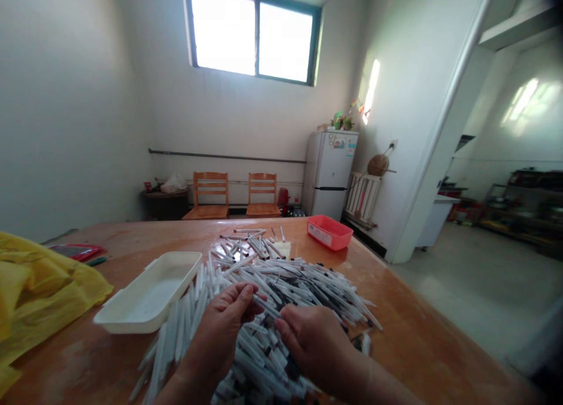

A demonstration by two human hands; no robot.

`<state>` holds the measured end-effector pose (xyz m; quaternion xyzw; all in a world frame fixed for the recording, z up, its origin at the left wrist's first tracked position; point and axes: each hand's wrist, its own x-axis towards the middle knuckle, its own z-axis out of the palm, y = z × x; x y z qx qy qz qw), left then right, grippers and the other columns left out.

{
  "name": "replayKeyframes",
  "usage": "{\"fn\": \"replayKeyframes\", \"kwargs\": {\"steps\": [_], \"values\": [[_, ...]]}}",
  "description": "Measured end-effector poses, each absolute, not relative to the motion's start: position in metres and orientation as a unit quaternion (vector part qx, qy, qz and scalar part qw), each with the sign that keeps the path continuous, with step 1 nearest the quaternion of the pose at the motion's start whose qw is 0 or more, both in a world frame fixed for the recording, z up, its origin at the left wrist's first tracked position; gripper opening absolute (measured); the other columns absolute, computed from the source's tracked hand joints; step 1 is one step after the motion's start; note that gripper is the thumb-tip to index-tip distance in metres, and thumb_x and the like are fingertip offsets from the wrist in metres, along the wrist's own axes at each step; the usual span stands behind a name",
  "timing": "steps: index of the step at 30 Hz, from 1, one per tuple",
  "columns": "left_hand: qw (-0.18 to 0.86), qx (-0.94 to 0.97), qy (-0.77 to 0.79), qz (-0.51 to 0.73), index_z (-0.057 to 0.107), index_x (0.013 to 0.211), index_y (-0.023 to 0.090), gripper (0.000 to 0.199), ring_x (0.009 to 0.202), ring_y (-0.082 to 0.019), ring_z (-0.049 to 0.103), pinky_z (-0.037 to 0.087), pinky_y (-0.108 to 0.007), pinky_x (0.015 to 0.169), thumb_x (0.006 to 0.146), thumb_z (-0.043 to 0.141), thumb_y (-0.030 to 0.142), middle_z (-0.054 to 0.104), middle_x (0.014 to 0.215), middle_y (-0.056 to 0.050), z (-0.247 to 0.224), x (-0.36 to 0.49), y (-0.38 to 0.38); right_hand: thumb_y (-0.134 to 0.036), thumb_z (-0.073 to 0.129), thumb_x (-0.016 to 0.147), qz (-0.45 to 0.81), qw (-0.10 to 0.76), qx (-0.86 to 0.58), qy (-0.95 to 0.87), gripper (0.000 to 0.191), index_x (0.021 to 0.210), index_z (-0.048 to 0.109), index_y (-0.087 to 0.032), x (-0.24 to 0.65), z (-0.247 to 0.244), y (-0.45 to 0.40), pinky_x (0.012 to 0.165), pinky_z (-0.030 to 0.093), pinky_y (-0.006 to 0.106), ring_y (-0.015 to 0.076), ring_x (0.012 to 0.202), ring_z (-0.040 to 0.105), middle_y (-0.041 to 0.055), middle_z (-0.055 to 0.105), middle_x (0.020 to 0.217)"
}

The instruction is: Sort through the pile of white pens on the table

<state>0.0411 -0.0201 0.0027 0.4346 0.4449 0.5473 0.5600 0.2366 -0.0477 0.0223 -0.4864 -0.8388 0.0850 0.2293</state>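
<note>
A large heap of thin white plastic pen barrels [285, 282], many with black tips, lies spread over the wooden table [422, 311]. My left hand [220, 328] and my right hand [312, 346] hover low over the heap, close together. Between their fingertips runs a single white pen [266, 306], apparently pinched by both hands. Just left of the heap stands a shallow white plastic tray [147, 293], and pens lie against its near side. Its inside looks bare.
A crumpled yellow plastic bag [39, 293] covers the table's left end, near a flat red object [77, 251]. A red plastic tray [329, 232] sits at the far edge. Beyond the table are wooden chairs [211, 195] and a white refrigerator [328, 173].
</note>
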Motion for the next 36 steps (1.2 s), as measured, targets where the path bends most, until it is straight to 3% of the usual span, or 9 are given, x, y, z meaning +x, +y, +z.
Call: {"fn": "replayKeyframes", "kwargs": {"steps": [4, 7, 11, 15, 18, 20, 26, 34, 36], "values": [[0.56, 0.395, 0.467, 0.559, 0.067, 0.092, 0.016, 0.033, 0.074, -0.015, 0.062, 0.045, -0.03, 0.074, 0.082, 0.069, 0.048, 0.072, 0.086, -0.005, 0.003, 0.047, -0.021, -0.041, 0.037, 0.101, 0.005, 0.204, -0.492, -0.846, 0.036, 0.085, 0.061, -0.02, 0.232, 0.022, -0.051, 0.056, 0.014, 0.033, 0.0148, 0.056, 0.051, 0.0072, 0.069, 0.072], [0.574, 0.367, 0.468, 0.563, 0.066, 0.091, 0.016, 0.032, 0.072, -0.014, 0.062, 0.045, -0.028, 0.071, 0.081, 0.072, 0.046, 0.071, 0.082, -0.004, 0.005, 0.046, -0.02, -0.041, 0.039, 0.101, 0.038, 0.23, -0.492, -0.839, 0.037, 0.084, 0.062, -0.018, 0.23, 0.022, -0.052, 0.056, 0.015, 0.032, 0.0143, 0.057, 0.05, 0.0067, 0.067, 0.072], [0.611, 0.38, 0.405, 0.563, 0.067, 0.096, 0.017, 0.031, 0.073, -0.014, 0.062, 0.046, -0.026, 0.07, 0.083, 0.071, 0.045, 0.071, 0.086, -0.005, 0.008, 0.039, -0.019, -0.044, 0.046, 0.098, 0.323, 0.326, -0.447, -0.768, 0.038, 0.079, 0.064, -0.017, 0.231, 0.019, -0.05, 0.054, 0.023, 0.026, 0.0106, 0.057, 0.044, -0.0005, 0.054, 0.062], [0.621, 0.401, 0.34, 0.581, 0.068, 0.111, 0.019, 0.033, 0.076, -0.013, 0.061, 0.047, -0.026, 0.074, 0.087, 0.068, 0.041, 0.07, 0.086, -0.005, 0.013, 0.039, -0.023, -0.046, 0.047, 0.096, 0.681, 0.348, -0.329, -0.554, 0.037, 0.087, 0.066, -0.016, 0.231, 0.011, -0.043, 0.043, 0.018, 0.023, 0.008, 0.04, 0.02, -0.0098, 0.028, 0.046], [0.609, 0.41, 0.351, 0.581, 0.071, 0.099, 0.017, 0.028, 0.073, -0.012, 0.06, 0.047, -0.026, 0.073, 0.082, 0.073, 0.039, 0.068, 0.082, -0.004, 0.015, 0.042, -0.024, -0.045, 0.046, 0.097, 0.762, 0.329, -0.284, -0.48, 0.035, 0.089, 0.064, -0.017, 0.231, 0.009, -0.041, 0.041, 0.018, 0.023, 0.0076, 0.038, 0.015, -0.0117, 0.025, 0.044], [0.586, 0.403, 0.384, 0.589, 0.07, 0.089, 0.016, 0.028, 0.068, -0.011, 0.058, 0.047, -0.025, 0.069, 0.078, 0.076, 0.041, 0.067, 0.077, -0.003, 0.014, 0.039, -0.021, -0.046, 0.048, 0.096, 0.713, 0.323, -0.326, -0.53, 0.035, 0.086, 0.064, -0.016, 0.231, 0.013, -0.043, 0.042, 0.018, 0.022, 0.0074, 0.039, 0.019, -0.0106, 0.028, 0.046], [0.473, 0.294, 0.51, 0.656, 0.068, 0.083, 0.018, 0.038, 0.068, -0.012, 0.059, 0.044, -0.022, 0.064, 0.067, 0.082, 0.049, 0.068, 0.071, 0.0, 0.007, 0.012, -0.004, -0.042, 0.05, 0.096, 0.345, 0.286, -0.423, -0.788, 0.036, 0.071, 0.055, -0.017, 0.233, 0.026, -0.061, 0.054, 0.026, 0.023, 0.0095, 0.059, 0.041, -0.0032, 0.049, 0.065], [0.481, 0.428, 0.528, 0.553, 0.066, 0.122, 0.021, 0.057, 0.064, -0.012, 0.059, 0.043, -0.023, 0.061, 0.079, 0.067, 0.06, 0.075, 0.085, -0.006, 0.002, 0.025, -0.01, -0.04, 0.045, 0.1, 0.234, 0.295, -0.498, -0.781, 0.035, 0.076, 0.057, -0.018, 0.239, 0.005, -0.039, 0.061, 0.03, 0.025, 0.0127, 0.066, 0.053, 0.0006, 0.062, 0.071], [0.479, 0.428, 0.527, 0.557, 0.066, 0.122, 0.021, 0.056, 0.063, -0.012, 0.057, 0.042, -0.022, 0.061, 0.08, 0.067, 0.058, 0.073, 0.081, -0.005, 0.005, 0.028, -0.013, -0.039, 0.045, 0.1, 0.238, 0.308, -0.492, -0.779, 0.033, 0.077, 0.057, -0.018, 0.24, 0.004, -0.037, 0.061, 0.03, 0.024, 0.0126, 0.067, 0.053, 0.0004, 0.062, 0.072]]}}
